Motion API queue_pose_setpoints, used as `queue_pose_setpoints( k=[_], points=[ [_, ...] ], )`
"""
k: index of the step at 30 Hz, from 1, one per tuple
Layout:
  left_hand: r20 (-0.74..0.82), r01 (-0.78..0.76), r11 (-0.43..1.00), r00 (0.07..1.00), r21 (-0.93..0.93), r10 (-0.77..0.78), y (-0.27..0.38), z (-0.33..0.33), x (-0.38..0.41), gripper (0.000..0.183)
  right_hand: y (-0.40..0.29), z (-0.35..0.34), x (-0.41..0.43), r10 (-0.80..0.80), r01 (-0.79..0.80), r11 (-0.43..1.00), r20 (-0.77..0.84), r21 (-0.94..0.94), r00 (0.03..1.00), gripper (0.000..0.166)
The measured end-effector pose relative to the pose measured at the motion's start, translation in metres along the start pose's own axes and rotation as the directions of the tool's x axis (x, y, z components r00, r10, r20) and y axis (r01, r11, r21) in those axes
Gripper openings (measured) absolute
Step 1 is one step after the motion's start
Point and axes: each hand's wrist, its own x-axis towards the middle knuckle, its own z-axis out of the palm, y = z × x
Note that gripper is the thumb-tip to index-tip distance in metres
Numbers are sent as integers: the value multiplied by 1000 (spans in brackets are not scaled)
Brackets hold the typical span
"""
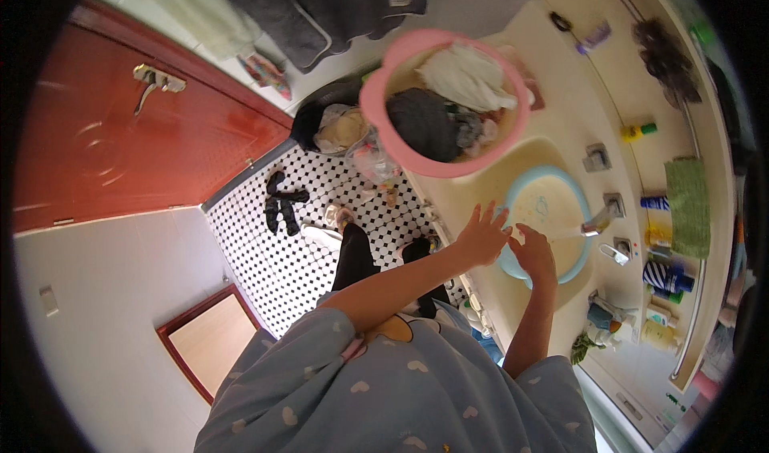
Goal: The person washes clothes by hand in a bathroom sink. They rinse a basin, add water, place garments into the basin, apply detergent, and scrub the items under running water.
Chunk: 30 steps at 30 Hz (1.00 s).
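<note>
My left hand (485,235) reaches over the front edge of the washbasin counter, its fingers spread and nothing in it. Beside it is my right hand (536,255), slightly curled and empty, above the near side of a light-blue-rimmed plastic basin (580,197). The fingertips of both hands come close together; whether they touch I cannot tell. The basin stands in the cream sink (544,146) and holds liquid. A chrome faucet (601,220) points over it, with water seeming to run. A pink plastic tub (447,169) with dark and white cloths sits on the counter at the left.
A lever handle (616,253) is beside the faucet. Bottles (664,276) and a green cloth (688,209) line the wall shelf. Dark clothing (282,203) lies on the patterned tile floor, near a filled dark bin (312,125) and a red door (120,134).
</note>
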Motion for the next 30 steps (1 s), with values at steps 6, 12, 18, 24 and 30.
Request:
queue_pose_setpoints(
  k=[6,12,18,24,30],
  points=[
    [-113,65,945,988,-320,-106,-92,-63,-81,28,-143,33,26,-157,139,976,105,167,982,31],
    [-166,254,831,911,-495,-378,-204,-86,-162,26,-259,125,73,-288,237,906,99,351,952,29],
    [-181,399,754,812,-521,-555,-319,-43,-191,37,-311,245,159,-348,260,825,89,502,933,40],
    [-92,624,569,627,-536,-774,-434,9,-210,37,-329,350,256,-285,166,866,193,471,939,46],
    [-144,715,460,459,-527,-877,-557,107,-220,36,-311,488,359,-251,153,904,206,398,946,27]
  ],
)
